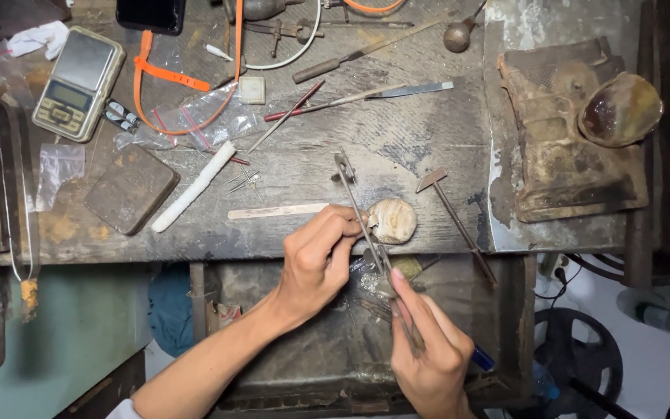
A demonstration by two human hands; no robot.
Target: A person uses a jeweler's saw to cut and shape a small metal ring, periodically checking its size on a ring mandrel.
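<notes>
Working at the front edge of a scarred wooden workbench (397, 147), a person's left hand (316, 268) pinches a small piece against a rounded wooden peg (393, 220), while the right hand (428, 349) grips a slim metal file (362, 213) laid across it; a small hammer (455, 221) lies just right.

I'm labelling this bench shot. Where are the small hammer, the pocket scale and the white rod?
small hammer (431, 180), head view, on its metal head.
pocket scale (79, 82), head view, middle of its body.
white rod (195, 187), head view, mid-length.
</notes>
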